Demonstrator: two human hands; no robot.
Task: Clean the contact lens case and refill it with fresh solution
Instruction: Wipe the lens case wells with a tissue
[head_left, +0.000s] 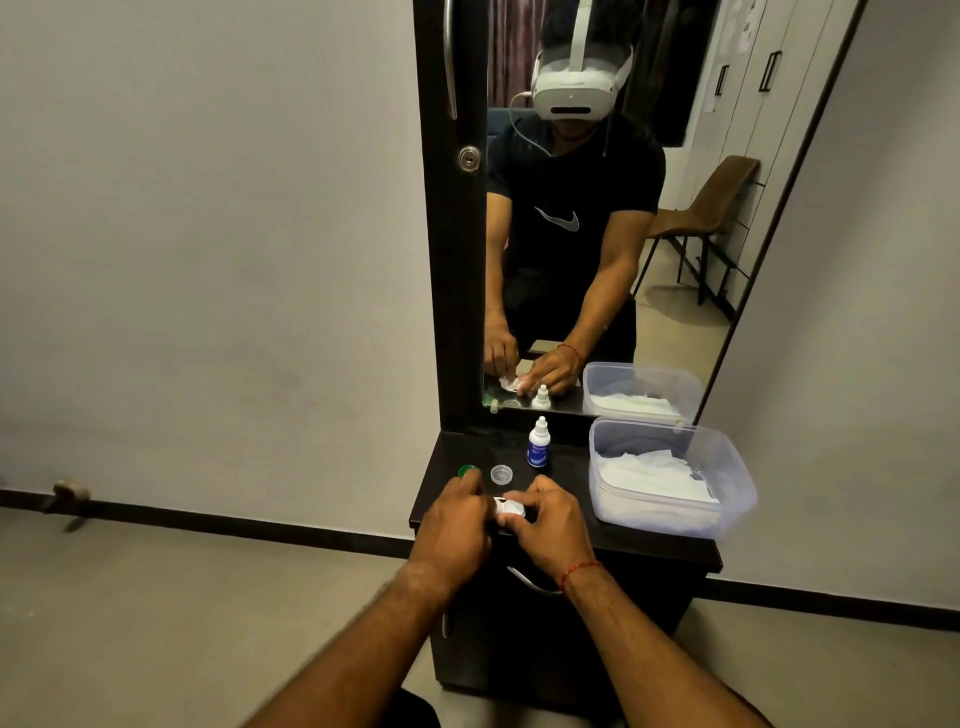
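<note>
Both hands meet over the cabinet top (649, 540): left hand (457, 525) and right hand (545, 525) pinch the lens case (508, 506), seemingly wiping it with tissue. Beyond them lie a green cap (467, 470) and a clear cap (501, 474), both off. Solution bottle (539, 444) stands capped, so refilling looks undone.

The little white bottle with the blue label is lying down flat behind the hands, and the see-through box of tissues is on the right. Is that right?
Not quite. In the head view the small white dropper bottle with the blue label stands upright, not lying flat. It is behind the hands, and the clear plastic box of white tissues is on the right.
</note>
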